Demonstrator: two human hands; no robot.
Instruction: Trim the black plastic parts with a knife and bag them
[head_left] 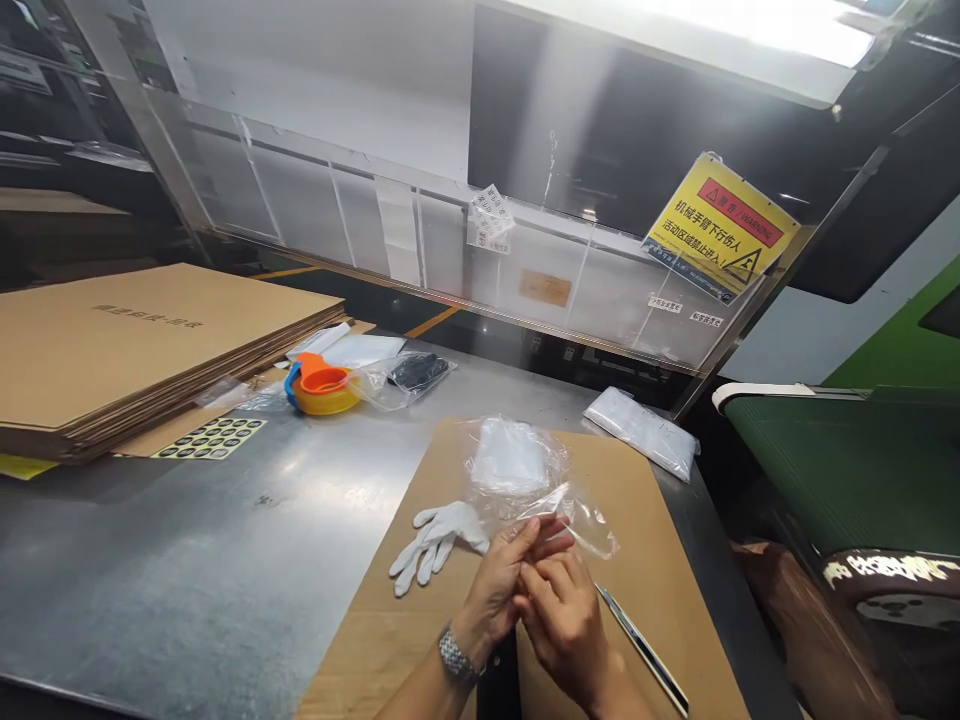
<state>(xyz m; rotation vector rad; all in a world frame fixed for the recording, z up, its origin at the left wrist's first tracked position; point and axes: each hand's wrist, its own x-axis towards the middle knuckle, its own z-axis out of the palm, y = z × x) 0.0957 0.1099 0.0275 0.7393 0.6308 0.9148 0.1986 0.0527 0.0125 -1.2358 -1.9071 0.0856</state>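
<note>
two hands (493,585) (566,610) touching | can't tell if fingers (556,572) grip | table (195,560) reaches past cardboard (652,555) edge

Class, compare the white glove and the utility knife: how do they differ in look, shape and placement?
The glove is white; the knife is dark and silvery.
The glove is broad, with fingers spread; the knife is narrow and straight.
The glove lies beside the left hand, the knife beside the right hand.
Both rest on the cardboard sheet.
</note>
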